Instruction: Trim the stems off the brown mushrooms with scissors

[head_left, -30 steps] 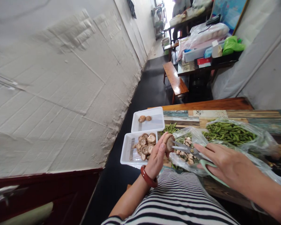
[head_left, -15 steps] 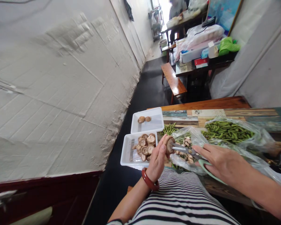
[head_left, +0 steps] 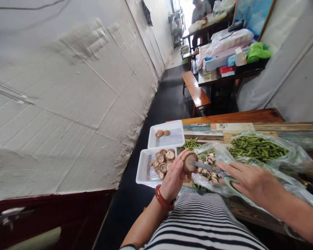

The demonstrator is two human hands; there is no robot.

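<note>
My left hand (head_left: 173, 175), with a red bangle on the wrist, holds a brown mushroom (head_left: 190, 161) with its underside turned toward me. My right hand (head_left: 250, 181) grips green-handled scissors (head_left: 216, 170); their blades are closed and the tips touch the mushroom's right side. Below the scissors lies a clear plastic bag (head_left: 210, 170) with mushroom pieces in it. To the left of my left hand stands a white tray (head_left: 145, 172) holding several trimmed mushrooms. Behind it, a second white tray (head_left: 174, 135) holds two mushrooms.
Another clear bag of green bean pods (head_left: 258, 149) lies on the wooden table (head_left: 237, 116), with more pods (head_left: 190, 143) loose beside the trays. A white wall (head_left: 67, 104) runs along the left. A bench (head_left: 195, 88), cluttered tables and a person (head_left: 199, 8) stand farther back.
The scissor blades have closed at the mushroom. My left hand has tilted the mushroom so its underside faces me more.
</note>
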